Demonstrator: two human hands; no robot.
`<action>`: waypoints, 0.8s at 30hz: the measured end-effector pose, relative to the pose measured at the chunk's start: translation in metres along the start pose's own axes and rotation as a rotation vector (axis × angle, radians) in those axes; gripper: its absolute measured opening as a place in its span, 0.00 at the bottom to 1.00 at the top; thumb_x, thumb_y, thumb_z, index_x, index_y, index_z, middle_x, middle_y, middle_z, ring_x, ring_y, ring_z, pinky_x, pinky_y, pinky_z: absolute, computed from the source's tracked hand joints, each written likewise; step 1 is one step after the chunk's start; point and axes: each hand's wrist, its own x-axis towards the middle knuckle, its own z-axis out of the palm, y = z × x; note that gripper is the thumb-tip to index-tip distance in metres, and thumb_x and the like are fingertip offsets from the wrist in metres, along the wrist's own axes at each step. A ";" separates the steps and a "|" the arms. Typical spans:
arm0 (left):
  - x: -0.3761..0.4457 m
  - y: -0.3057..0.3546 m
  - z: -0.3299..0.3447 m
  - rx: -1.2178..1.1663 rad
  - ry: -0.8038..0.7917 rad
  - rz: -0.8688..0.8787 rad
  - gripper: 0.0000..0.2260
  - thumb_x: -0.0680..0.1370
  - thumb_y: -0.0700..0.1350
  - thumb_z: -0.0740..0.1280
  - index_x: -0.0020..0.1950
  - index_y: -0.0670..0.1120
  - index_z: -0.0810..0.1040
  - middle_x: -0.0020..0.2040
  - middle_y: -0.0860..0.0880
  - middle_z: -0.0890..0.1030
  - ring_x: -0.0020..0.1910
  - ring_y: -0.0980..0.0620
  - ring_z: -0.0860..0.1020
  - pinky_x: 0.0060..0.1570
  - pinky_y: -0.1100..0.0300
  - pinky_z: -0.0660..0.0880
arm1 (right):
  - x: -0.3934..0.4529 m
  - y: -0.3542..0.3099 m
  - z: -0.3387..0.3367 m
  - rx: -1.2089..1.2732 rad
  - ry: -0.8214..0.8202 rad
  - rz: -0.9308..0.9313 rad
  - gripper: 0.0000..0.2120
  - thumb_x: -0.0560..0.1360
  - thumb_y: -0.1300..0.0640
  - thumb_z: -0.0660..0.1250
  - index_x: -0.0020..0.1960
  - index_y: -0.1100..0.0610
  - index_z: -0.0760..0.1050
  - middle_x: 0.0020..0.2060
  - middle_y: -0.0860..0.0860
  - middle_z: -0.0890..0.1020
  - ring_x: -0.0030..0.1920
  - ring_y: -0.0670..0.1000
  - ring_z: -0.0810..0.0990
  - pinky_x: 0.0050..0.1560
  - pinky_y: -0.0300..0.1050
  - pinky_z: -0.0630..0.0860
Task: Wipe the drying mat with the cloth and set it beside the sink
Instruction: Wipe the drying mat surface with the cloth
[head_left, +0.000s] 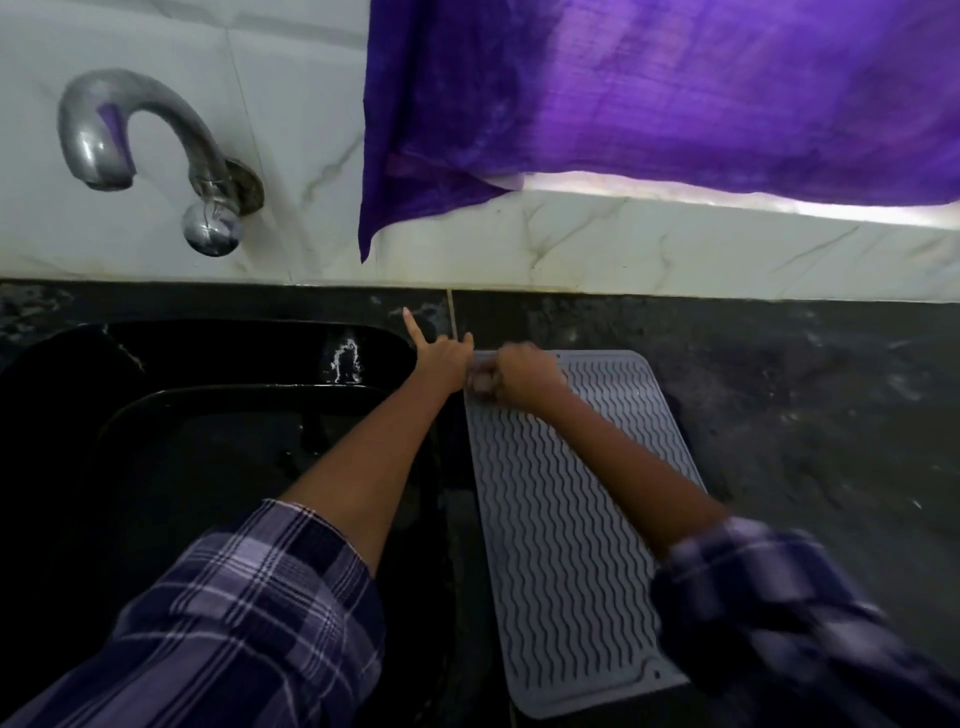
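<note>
- Both hands are met at the mat's (566, 525) far-left corner, mat flat on counter (779, 395) beside sink (208, 441)
- left hand (447, 358) spread, forefinger out; right hand (519, 376) curled, blurred; cloth unseen
- placing judged near done; release called for next

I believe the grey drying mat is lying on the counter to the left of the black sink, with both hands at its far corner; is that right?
Not quite: the head view shows the drying mat on the counter to the right of the sink. The left hand and right hand are at its far corner.
</note>
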 end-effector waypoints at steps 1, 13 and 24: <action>0.000 -0.001 0.001 -0.013 0.001 0.001 0.27 0.81 0.43 0.58 0.78 0.45 0.53 0.70 0.42 0.71 0.74 0.45 0.63 0.62 0.23 0.33 | 0.004 -0.006 0.005 -0.024 0.088 0.021 0.18 0.77 0.53 0.62 0.66 0.53 0.72 0.59 0.58 0.76 0.61 0.60 0.73 0.54 0.52 0.73; -0.010 0.004 0.000 -0.050 0.013 0.006 0.26 0.81 0.48 0.60 0.77 0.44 0.57 0.67 0.43 0.74 0.71 0.45 0.67 0.62 0.23 0.34 | -0.061 0.005 0.002 0.110 -0.251 -0.027 0.16 0.75 0.57 0.64 0.62 0.52 0.76 0.57 0.54 0.79 0.59 0.55 0.76 0.60 0.51 0.73; -0.011 0.002 0.010 0.000 0.047 0.027 0.30 0.80 0.50 0.62 0.78 0.45 0.54 0.69 0.43 0.73 0.72 0.45 0.66 0.60 0.22 0.34 | -0.117 0.001 0.071 0.018 -0.113 -0.137 0.22 0.74 0.58 0.66 0.68 0.58 0.70 0.71 0.58 0.65 0.71 0.62 0.62 0.63 0.58 0.72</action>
